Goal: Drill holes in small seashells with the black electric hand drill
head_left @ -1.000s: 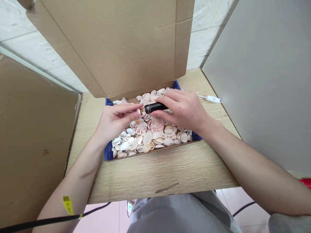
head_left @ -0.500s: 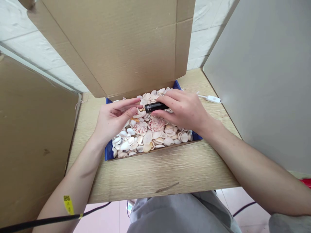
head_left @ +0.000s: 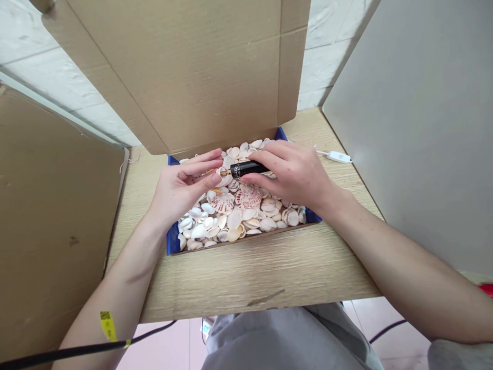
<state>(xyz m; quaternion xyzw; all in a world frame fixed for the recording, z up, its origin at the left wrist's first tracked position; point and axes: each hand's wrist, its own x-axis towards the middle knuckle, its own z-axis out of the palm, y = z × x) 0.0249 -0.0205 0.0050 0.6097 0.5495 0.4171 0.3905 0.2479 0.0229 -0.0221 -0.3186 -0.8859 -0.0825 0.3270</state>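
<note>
The black tool [head_left: 248,167] lies level above the box [head_left: 171,241] of shells [head_left: 231,218], the right hand [head_left: 296,174] closed round its barrel. Its tip meets a small shell [head_left: 225,180] that the left hand [head_left: 181,187] seems to pinch between thumb and fingers. A firm pinch and a steady tip would serve best. The contact point is too small to make out.

table: pale wood-grain table [head_left: 250,267] | back: raised cardboard lid [head_left: 200,72]; white wall [head_left: 323,56] behind it | left: brown cardboard panel [head_left: 50,216] standing at the table's edge | right: grey panel [head_left: 416,133]; white inline switch [head_left: 339,156] on its cord just beside it | below: black cable [head_left: 77,351] with yellow tag [head_left: 107,325]; pink floor [head_left: 165,349]
</note>
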